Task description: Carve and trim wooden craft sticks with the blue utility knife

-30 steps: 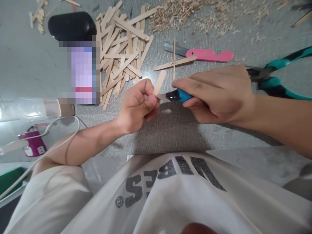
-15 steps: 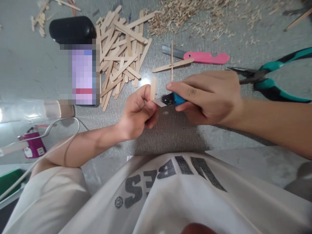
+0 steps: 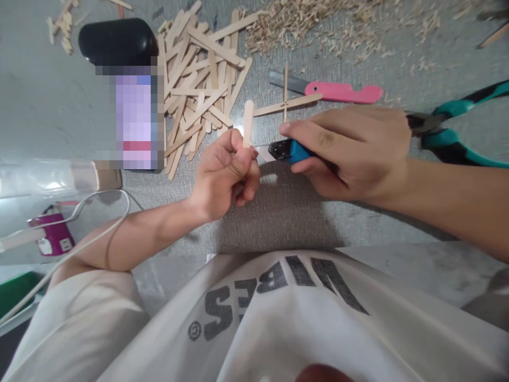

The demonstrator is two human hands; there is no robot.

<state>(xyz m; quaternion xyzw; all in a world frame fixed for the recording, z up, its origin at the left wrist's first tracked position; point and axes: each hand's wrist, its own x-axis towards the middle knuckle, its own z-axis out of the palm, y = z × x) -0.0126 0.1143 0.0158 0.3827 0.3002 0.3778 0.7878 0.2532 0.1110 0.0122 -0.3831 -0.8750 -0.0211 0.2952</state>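
Note:
My left hand [image 3: 228, 172] is closed around a short wooden craft stick [image 3: 248, 122] that stands nearly upright out of my fingers. My right hand [image 3: 353, 151] grips a blue utility knife [image 3: 292, 152], forefinger stretched along its top. The knife's blade [image 3: 263, 153] points left and meets the stick just above my left thumb. Both hands hover over a grey mat [image 3: 286, 212].
A pile of wooden sticks [image 3: 199, 85] lies beyond my left hand, beside a black case [image 3: 117, 42] and a blurred object. A pink knife [image 3: 338, 91], two crossed sticks [image 3: 286, 101], teal pliers [image 3: 453, 135] and wood shavings [image 3: 326, 26] lie farther back. A white cable [image 3: 79, 233] runs at left.
The stick has turned from leaning right to nearly upright in my left hand. My right hand and the knife shifted slightly, the blade staying against the stick.

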